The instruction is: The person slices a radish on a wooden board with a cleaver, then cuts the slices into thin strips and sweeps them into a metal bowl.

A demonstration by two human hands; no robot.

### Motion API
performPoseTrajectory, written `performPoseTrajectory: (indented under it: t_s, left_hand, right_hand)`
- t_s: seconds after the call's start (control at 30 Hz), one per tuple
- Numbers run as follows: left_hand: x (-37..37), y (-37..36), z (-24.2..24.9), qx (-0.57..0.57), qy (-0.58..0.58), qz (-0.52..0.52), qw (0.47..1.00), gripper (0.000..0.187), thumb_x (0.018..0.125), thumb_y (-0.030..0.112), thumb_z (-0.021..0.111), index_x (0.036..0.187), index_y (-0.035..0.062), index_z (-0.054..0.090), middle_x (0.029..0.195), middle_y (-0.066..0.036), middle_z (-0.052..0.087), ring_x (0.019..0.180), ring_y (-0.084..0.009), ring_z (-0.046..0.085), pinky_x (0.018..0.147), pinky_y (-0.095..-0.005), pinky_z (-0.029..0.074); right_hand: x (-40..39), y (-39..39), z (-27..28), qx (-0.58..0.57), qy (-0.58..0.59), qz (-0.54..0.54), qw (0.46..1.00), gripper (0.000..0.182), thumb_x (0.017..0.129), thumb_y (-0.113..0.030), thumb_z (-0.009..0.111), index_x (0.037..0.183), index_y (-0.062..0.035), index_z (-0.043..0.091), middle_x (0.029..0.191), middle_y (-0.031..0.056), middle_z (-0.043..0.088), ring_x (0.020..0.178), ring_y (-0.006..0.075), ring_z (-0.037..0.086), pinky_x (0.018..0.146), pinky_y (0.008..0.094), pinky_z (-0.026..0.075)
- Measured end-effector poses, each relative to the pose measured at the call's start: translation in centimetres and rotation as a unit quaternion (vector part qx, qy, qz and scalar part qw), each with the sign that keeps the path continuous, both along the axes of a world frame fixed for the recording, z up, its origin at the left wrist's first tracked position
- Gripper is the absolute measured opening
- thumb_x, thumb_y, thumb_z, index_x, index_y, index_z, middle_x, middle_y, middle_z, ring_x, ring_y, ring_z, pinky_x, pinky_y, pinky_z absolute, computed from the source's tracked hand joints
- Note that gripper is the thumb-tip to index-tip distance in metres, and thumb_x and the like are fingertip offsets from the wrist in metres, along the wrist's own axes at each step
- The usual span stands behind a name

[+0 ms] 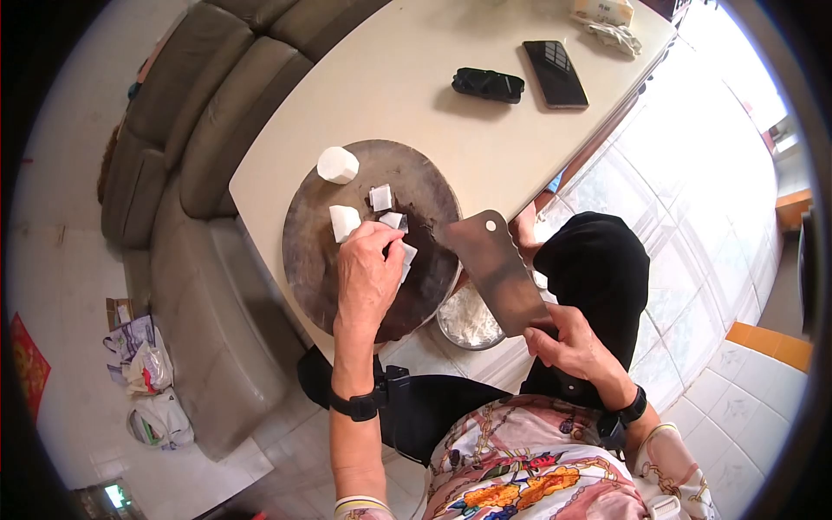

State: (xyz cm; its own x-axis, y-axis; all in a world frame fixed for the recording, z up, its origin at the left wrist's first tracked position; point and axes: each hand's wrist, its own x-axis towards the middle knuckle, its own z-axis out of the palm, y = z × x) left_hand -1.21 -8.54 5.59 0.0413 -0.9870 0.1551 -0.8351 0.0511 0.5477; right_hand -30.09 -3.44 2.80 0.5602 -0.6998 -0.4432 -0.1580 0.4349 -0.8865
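A round, dark cutting board (312, 260) lies at the near end of the table. On it are a thick white chunk (338, 165), a white wedge (344, 223) and several smaller white pieces, one of them a small block (380, 198). My left hand (368, 269) reaches over the board, its bent fingers at the small pieces; what its fingertips hold, if anything, is hidden. My right hand (568, 342) is closed around the handle end of a cleaver (498, 273), whose broad blade is raised beyond the board's right edge. The blade touches none of the white pieces.
Below the table edge, a metal bowl (469, 345) holds white shredded pieces. A phone (555, 74), a black case (488, 85) and a tissue pack (602, 10) lie farther up the table. A grey sofa (217, 321) stands at the left, with bags (147, 373) beside it.
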Motion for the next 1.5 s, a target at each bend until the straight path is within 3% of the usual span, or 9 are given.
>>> performPoseTrajectory:
  t_s: [0.37,0.47,0.53,0.63,0.67,0.8,1.03,1.3,1.5]
  left_hand:
    - [1.5,-1.6,-1.1,-0.059,-0.063,-0.010,0.996,0.020,0.085,0.002,0.055,0.100,-0.0044,0.068,0.103,-0.019,0.064,0.088,-0.0329,0.064,0.079,-0.0389,0.051]
    - [1.0,-0.6,-0.2,-0.043,0.068,0.049,0.996,0.021,0.085,0.000,0.055,0.101,-0.0047,0.067,0.101,-0.018,0.064,0.086,-0.0297,0.064,0.075,-0.0366,0.052]
    - [0.6,0.4,0.6,-0.145,0.129,0.141,0.971,0.021,0.087,0.001,0.057,0.106,-0.0020,0.067,0.097,-0.014,0.065,0.082,-0.0184,0.064,0.073,-0.0301,0.052]
    - [0.2,2.7,0.4,-0.133,0.098,0.118,0.979,0.022,0.087,0.001,0.059,0.107,-0.0010,0.066,0.095,-0.013,0.066,0.079,-0.0193,0.064,0.071,-0.0312,0.053]
    - [0.0,3.5,-0.1,-0.130,0.094,0.088,0.983,0.022,0.086,0.000,0.059,0.106,-0.0024,0.065,0.096,-0.016,0.065,0.082,-0.0288,0.065,0.075,-0.0358,0.052]
    - [-1.0,4.7,-2.0,-0.188,-0.013,0.009,0.982,0.020,0.082,-0.002,0.063,0.102,-0.0014,0.065,0.103,-0.013,0.064,0.097,-0.0313,0.061,0.083,-0.0394,0.051]
    - [-0.8,3.8,-3.9,-0.228,-0.020,-0.047,0.972,0.013,0.082,-0.003,0.064,0.095,-0.0023,0.065,0.098,-0.014,0.063,0.093,-0.0340,0.061,0.079,-0.0402,0.052]
    - [-0.5,4.3,-4.6,-0.191,-0.040,-0.031,0.980,0.017,0.079,-0.003,0.063,0.095,-0.0036,0.066,0.097,-0.017,0.062,0.092,-0.0375,0.060,0.081,-0.0424,0.050]
    - [-0.4,4.4,-4.2,-0.186,-0.038,-0.041,0.981,0.021,0.075,-0.004,0.062,0.095,-0.0034,0.068,0.098,-0.017,0.063,0.093,-0.0390,0.060,0.083,-0.0442,0.049]
  right_hand:
    - [0.6,0.1,0.0,-0.020,0.019,-0.003,1.000,0.017,0.092,-0.012,0.053,0.096,0.0047,0.054,0.067,0.0012,0.053,0.053,0.0057,0.044,0.047,0.0237,0.038]
    - [0.6,0.0,-0.2,-0.027,0.011,0.000,1.000,0.015,0.091,-0.011,0.052,0.093,0.0038,0.054,0.067,0.0014,0.054,0.052,0.0056,0.045,0.047,0.0238,0.038]
    - [0.6,0.0,-0.2,-0.021,0.020,-0.005,1.000,0.014,0.090,-0.011,0.051,0.089,0.0029,0.054,0.065,0.0016,0.054,0.053,0.0057,0.046,0.047,0.0241,0.038]
    - [0.6,0.2,1.0,-0.043,0.036,-0.019,0.998,0.013,0.089,-0.010,0.051,0.086,0.0022,0.053,0.064,0.0020,0.055,0.053,0.0064,0.046,0.047,0.0240,0.038]
    - [0.4,0.3,1.5,-0.049,0.044,-0.025,0.998,0.014,0.089,-0.010,0.051,0.082,0.0025,0.050,0.063,0.0023,0.054,0.054,0.0072,0.047,0.047,0.0261,0.039]
    - [0.6,-1.7,5.4,-0.340,0.182,0.078,0.919,0.007,0.084,-0.002,0.055,0.086,0.0033,0.050,0.062,0.0237,0.051,0.062,0.0431,0.054,0.055,0.0459,0.043]
    - [5.0,-3.3,6.1,-0.541,0.199,0.107,0.810,0.018,0.077,0.003,0.054,0.095,0.0048,0.052,0.059,0.0187,0.052,0.057,0.0392,0.056,0.052,0.0453,0.043]
    - [8.4,-3.3,5.8,-0.574,0.259,0.170,0.758,0.015,0.070,0.002,0.056,0.083,0.0064,0.050,0.064,0.0197,0.059,0.059,0.0349,0.063,0.052,0.0410,0.049]
    - [8.5,-3.2,5.1,-0.581,0.280,0.186,0.741,0.021,0.068,0.004,0.057,0.087,0.0065,0.050,0.063,0.0151,0.055,0.056,0.0318,0.060,0.047,0.0401,0.045]
